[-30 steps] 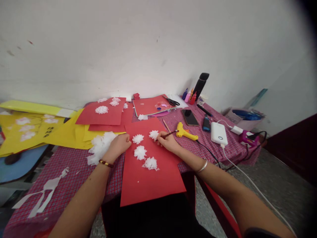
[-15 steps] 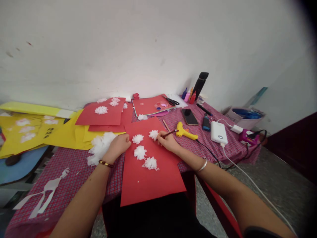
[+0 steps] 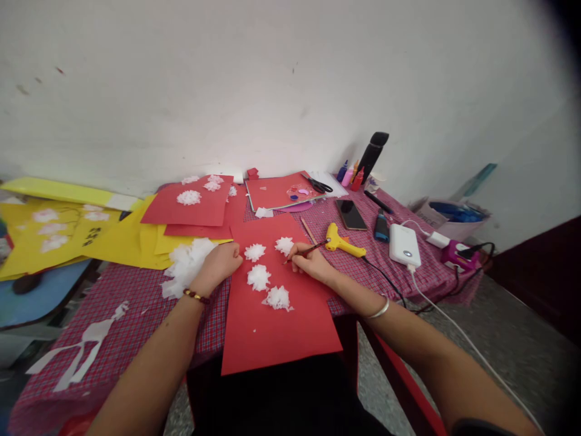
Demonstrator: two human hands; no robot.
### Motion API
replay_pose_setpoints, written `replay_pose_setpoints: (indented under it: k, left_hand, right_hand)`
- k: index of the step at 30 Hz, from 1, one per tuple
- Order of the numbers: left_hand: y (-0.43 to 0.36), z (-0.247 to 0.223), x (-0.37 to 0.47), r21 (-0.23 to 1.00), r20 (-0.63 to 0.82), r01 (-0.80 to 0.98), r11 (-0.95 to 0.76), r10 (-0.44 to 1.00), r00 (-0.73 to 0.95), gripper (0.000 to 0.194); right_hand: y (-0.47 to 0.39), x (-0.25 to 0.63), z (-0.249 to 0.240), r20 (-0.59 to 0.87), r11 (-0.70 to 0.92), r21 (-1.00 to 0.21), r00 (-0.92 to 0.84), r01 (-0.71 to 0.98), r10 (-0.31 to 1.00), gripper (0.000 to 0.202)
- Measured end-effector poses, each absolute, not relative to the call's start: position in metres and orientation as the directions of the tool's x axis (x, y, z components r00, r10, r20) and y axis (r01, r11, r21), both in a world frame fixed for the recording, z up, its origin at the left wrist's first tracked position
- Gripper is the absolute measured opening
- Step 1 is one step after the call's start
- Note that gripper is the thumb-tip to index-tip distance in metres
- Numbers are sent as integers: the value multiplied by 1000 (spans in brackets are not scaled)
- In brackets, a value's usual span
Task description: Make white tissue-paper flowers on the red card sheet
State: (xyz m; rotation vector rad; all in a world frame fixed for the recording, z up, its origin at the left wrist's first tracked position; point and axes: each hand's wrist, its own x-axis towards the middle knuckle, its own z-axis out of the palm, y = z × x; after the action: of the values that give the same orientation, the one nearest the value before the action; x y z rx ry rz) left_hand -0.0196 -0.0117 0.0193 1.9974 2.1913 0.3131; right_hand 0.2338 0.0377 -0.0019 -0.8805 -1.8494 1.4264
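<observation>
A red sheet of paper [image 3: 281, 345] lies in front of me with several crumpled white paper blossoms [image 3: 258, 277] on it. In my right hand [image 3: 312, 263] is a thin dark paintbrush [image 3: 313, 248], pinched between the fingers. Its tip points down at the red sheet, just below the upper right blossom [image 3: 284, 245]. My left hand [image 3: 222, 263] is closed in a fist at the sheet's left edge, and I see nothing in it. Beside that fist lies a heap of white tissue paper [image 3: 184, 266], partly covered by the hand.
A yellow glue gun [image 3: 345, 242] with a cord, a phone [image 3: 351, 215] and a white power bank [image 3: 405, 244] lie to the right. Scissors [image 3: 318, 183], a palette [image 3: 299, 192] and paint bottles [image 3: 347, 175] are at the back. Yellow sheets [image 3: 122, 242] and white scraps [image 3: 93, 339] are on the left.
The paintbrush tip has come away from the upper right blossom and dropped slightly onto or over the red sheet below it. My left fist stays in place; the view has shifted slightly.
</observation>
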Motion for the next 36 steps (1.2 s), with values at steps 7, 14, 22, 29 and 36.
replay_pose_setpoints:
  k: [7, 14, 22, 29, 36]
  left_hand:
    - [-10, 17, -21, 256, 15, 962, 89, 995, -96, 11]
    - [-11, 18, -21, 254, 22, 963, 91, 995, -100, 10]
    - [-13, 19, -20, 260, 26, 961, 96, 994, -106, 11]
    - [-12, 18, -20, 263, 31, 961, 86, 995, -98, 12]
    - [-11, 18, -21, 260, 20, 962, 84, 996, -93, 13]
  right_hand:
    - [35, 231, -3, 76, 194, -973, -617, 126, 783, 8]
    - [35, 230, -5, 93, 204, -969, -564, 137, 821, 7]
    - [40, 231, -9, 89, 185, -972, -508, 143, 857, 5]
    - [38, 233, -4, 64, 170, -977, -585, 128, 808, 6]
    - [36, 230, -4, 36, 158, -979, -657, 127, 753, 4]
